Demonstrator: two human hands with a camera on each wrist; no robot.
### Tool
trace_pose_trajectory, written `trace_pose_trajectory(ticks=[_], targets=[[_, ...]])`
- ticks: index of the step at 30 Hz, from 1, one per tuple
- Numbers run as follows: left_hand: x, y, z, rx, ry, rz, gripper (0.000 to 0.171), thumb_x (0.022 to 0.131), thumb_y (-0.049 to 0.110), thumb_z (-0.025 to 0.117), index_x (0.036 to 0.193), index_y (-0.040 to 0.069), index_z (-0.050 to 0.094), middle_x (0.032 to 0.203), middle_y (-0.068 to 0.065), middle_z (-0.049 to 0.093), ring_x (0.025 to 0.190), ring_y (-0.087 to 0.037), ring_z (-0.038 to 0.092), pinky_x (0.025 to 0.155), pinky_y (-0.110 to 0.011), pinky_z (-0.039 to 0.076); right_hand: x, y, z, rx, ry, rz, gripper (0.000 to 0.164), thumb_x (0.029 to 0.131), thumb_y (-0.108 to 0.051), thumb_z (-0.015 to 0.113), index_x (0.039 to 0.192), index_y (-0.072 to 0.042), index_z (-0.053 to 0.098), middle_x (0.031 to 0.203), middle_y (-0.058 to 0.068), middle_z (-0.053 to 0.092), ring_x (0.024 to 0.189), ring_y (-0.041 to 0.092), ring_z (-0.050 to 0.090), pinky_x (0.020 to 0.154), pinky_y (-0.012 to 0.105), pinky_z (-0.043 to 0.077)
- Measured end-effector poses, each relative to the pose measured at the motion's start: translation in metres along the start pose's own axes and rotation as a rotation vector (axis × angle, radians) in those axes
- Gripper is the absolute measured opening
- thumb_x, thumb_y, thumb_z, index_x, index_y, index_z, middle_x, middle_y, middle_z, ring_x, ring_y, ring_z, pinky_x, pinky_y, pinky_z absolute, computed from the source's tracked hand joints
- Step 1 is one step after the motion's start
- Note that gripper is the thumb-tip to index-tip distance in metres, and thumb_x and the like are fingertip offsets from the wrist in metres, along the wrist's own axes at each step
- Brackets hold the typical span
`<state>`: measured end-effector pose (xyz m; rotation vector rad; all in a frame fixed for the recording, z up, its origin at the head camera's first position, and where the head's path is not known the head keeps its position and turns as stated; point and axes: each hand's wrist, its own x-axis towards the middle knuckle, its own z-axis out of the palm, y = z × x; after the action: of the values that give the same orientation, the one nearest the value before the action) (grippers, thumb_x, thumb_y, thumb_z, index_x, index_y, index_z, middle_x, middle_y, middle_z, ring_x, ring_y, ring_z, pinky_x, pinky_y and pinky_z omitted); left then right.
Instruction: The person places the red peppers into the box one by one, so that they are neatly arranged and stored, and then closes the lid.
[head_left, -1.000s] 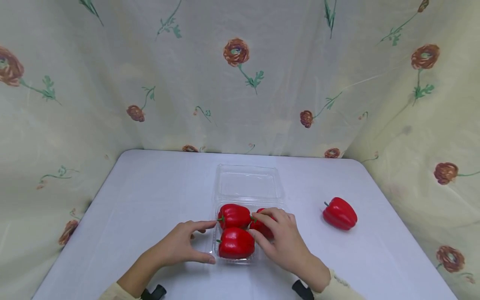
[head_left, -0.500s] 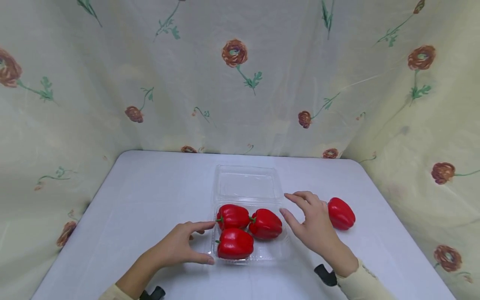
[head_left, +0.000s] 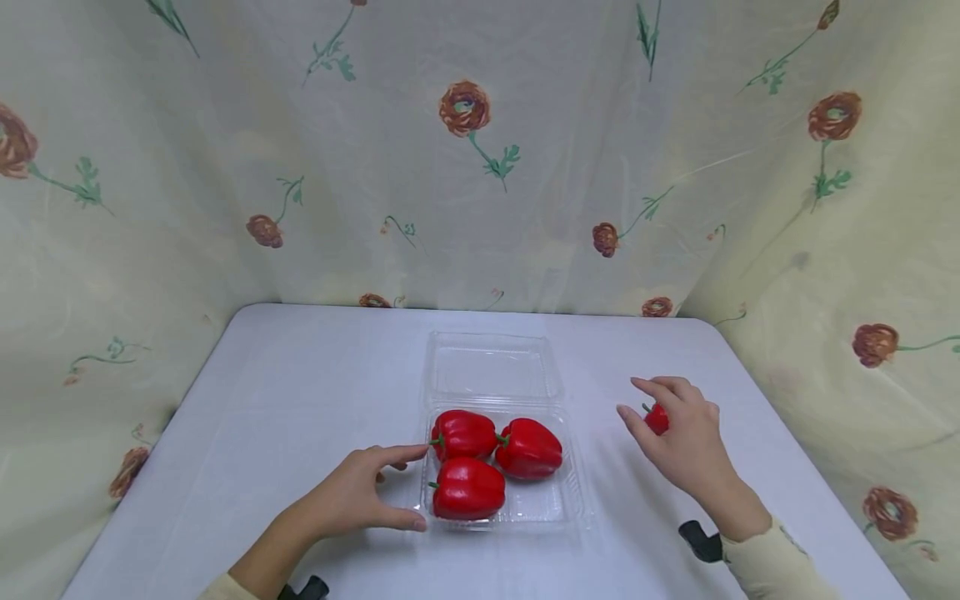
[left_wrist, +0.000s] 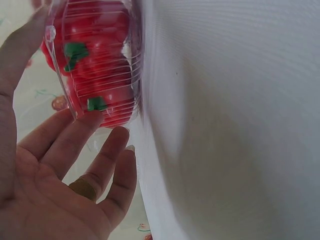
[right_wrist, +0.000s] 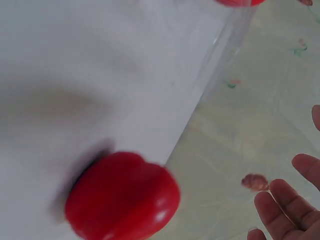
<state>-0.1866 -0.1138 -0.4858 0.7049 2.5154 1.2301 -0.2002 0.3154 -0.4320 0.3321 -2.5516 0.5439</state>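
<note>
A clear plastic clamshell box (head_left: 543, 507) lies with its lid folded back on the table. In its base are three red bell peppers: one at back left (head_left: 462, 434), one at front left (head_left: 468, 490) and one at right (head_left: 529, 449). My left hand (head_left: 356, 493) stays at the box's left side, thumb and fingers spread; in the left wrist view its fingertips (left_wrist: 94, 120) are against or very near the ribbed wall. Over at the right, my right hand (head_left: 686, 437) hovers with parted fingers and holds nothing. It partly hides a loose red bell pepper (right_wrist: 125, 197).
A white cloth covers the table (head_left: 322, 367). Behind and at both sides hangs a pale flowered curtain (head_left: 555, 150). The transparent lid (head_left: 491, 367) lies flat toward the back of the table.
My right hand has left the right-hand pepper in the box and travelled right to the loose pepper, fingers parted. My left hand has kept its place beside the box.
</note>
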Motion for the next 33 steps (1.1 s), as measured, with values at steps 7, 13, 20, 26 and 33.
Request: trace_pose_trajectory(ticks=[7, 13, 20, 26, 33], targets=[[-0.001, 0.000, 0.000, -0.002, -0.002, 0.006, 0.080, 0.072, 0.046, 0.087, 0.141, 0.019, 0.057, 0.134, 0.003, 0.061, 0.112, -0.023, 0.056, 0.089, -0.047, 0.052, -0.006, 0.032, -0.009, -0.042, -0.068, 0.120, 0.059, 0.079, -0.026, 0.082, 0.130, -0.005, 0.060, 0.126, 0.024, 0.050, 0.116, 0.044, 0.045, 0.083, 0.064, 0.035], [-0.001, -0.001, -0.001, 0.002, 0.000, -0.010, 0.080, 0.071, 0.046, 0.087, 0.140, 0.020, 0.057, 0.132, 0.005, 0.061, 0.111, -0.021, 0.056, 0.088, -0.045, 0.053, -0.010, 0.057, -0.009, -0.089, -0.149, 0.198, 0.066, 0.081, -0.033, 0.080, 0.135, -0.005, 0.055, 0.130, 0.027, 0.045, 0.119, 0.048, 0.040, 0.082, 0.066, 0.033], [0.001, -0.002, -0.001, 0.004, -0.001, -0.026, 0.080, 0.071, 0.047, 0.087, 0.141, 0.021, 0.057, 0.132, 0.007, 0.060, 0.111, -0.021, 0.056, 0.087, -0.045, 0.054, -0.011, 0.072, -0.006, -0.097, -0.217, 0.231, 0.074, 0.079, -0.040, 0.081, 0.137, -0.005, 0.052, 0.130, 0.028, 0.043, 0.118, 0.049, 0.039, 0.081, 0.068, 0.036], [0.001, -0.002, -0.001, -0.007, -0.002, -0.027, 0.080, 0.071, 0.046, 0.087, 0.141, 0.020, 0.057, 0.134, 0.004, 0.060, 0.111, -0.022, 0.056, 0.088, -0.046, 0.053, -0.013, 0.085, 0.002, -0.108, -0.314, 0.265, 0.085, 0.078, -0.047, 0.080, 0.142, -0.004, 0.045, 0.134, 0.031, 0.039, 0.118, 0.053, 0.037, 0.080, 0.070, 0.039], [0.001, -0.003, -0.001, -0.012, -0.002, -0.028, 0.080, 0.071, 0.045, 0.087, 0.141, 0.020, 0.057, 0.134, 0.004, 0.060, 0.112, -0.022, 0.056, 0.088, -0.046, 0.053, -0.015, 0.098, 0.012, -0.094, -0.373, 0.304, 0.089, 0.078, -0.048, 0.080, 0.146, -0.006, 0.039, 0.132, 0.032, 0.042, 0.118, 0.053, 0.040, 0.081, 0.070, 0.040]])
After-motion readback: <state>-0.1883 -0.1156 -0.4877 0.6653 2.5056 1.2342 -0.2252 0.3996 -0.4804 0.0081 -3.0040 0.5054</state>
